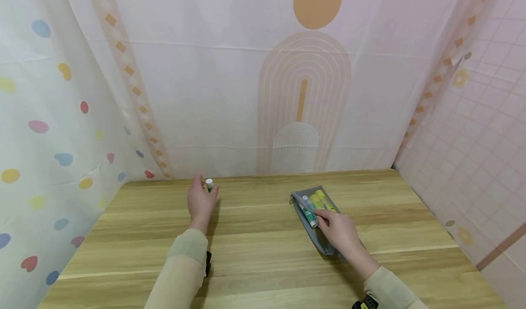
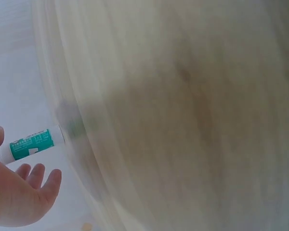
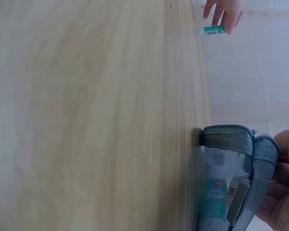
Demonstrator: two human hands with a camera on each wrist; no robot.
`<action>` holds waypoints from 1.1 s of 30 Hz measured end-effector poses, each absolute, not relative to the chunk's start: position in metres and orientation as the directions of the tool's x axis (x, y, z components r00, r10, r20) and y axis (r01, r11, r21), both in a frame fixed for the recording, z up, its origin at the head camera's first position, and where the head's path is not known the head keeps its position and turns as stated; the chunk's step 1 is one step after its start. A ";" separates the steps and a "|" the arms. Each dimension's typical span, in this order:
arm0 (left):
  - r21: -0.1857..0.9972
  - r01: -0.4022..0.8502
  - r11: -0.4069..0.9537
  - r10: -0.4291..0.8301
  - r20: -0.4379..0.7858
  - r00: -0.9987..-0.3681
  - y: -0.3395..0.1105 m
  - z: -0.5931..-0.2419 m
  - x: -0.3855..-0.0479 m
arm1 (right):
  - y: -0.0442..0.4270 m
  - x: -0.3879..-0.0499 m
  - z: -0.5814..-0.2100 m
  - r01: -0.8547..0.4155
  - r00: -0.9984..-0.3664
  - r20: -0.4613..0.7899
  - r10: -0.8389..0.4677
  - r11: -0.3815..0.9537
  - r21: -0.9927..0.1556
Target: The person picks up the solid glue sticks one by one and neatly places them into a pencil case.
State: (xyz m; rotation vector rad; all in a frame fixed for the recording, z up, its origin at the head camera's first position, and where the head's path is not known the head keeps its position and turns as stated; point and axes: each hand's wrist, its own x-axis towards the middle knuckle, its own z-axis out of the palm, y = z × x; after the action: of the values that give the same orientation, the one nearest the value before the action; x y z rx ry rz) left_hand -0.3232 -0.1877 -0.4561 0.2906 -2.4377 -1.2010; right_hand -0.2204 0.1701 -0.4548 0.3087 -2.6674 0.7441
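Observation:
In the head view, a white-capped glue stick (image 1: 209,184) with a green label stands upright near the table's back edge. My left hand (image 1: 201,204) is around it, thumb and fingers on opposite sides. The left wrist view shows the glue stick (image 2: 32,144) on its end, with the left hand (image 2: 21,192) beside it and several fingers spread. To the right lies a grey mesh pouch (image 1: 314,243), unzipped. My right hand (image 1: 341,231) pinches the edge of its opening. A green-and-white glue stick (image 1: 309,216) and yellow sticks (image 1: 322,199) are inside.
The wooden table (image 1: 255,254) meets a patterned cloth (image 1: 205,108) at the back. More cloth hangs at the left and right sides. A small tag marked 38 (image 3: 236,197) sits on the pouch's side.

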 end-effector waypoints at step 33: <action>0.808 0.047 0.588 -0.345 0.302 -0.889 -0.180 -0.463 -0.321 | 0.168 -0.224 -0.457 -0.299 -0.913 0.391 -0.114 0.839 -0.455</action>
State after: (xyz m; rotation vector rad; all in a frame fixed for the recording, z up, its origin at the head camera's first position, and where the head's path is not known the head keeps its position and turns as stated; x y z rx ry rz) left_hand -0.3209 -0.1800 -0.4625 0.2386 -2.3888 -1.2330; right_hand -0.2236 0.1679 -0.4566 0.3102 -2.6676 0.7419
